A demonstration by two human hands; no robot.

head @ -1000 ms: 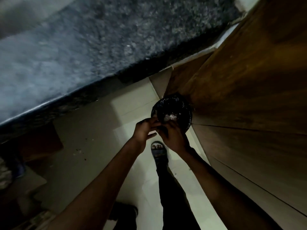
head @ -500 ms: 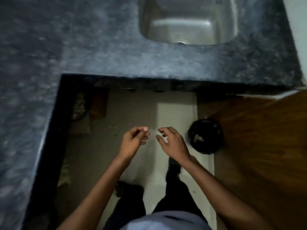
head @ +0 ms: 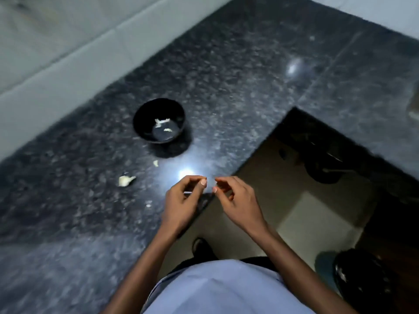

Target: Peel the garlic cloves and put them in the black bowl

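Observation:
The black bowl (head: 145,116) stands on the dark granite counter (head: 226,87), with a few pale garlic pieces (head: 162,122) in its bottom. Nearer me on the counter lie an unpeeled garlic clove (head: 125,180) and a small white scrap (head: 155,163). My left hand (head: 183,205) hovers over the counter's front edge, fingers loosely curled, thumb close to the forefinger. My right hand (head: 238,202) hangs beside it over the gap, also loosely curled. I see nothing held in either hand.
The counter bends in an L around an open floor area (head: 306,223). A black bin (head: 360,284) stands on the floor at lower right. Dark objects (head: 324,171) sit under the counter. A pale tiled wall (head: 56,53) runs behind the bowl.
My hands left the black bin on the floor and rose to the counter's edge. The view swung from the bin, past the sink, to the bowl and garlic.

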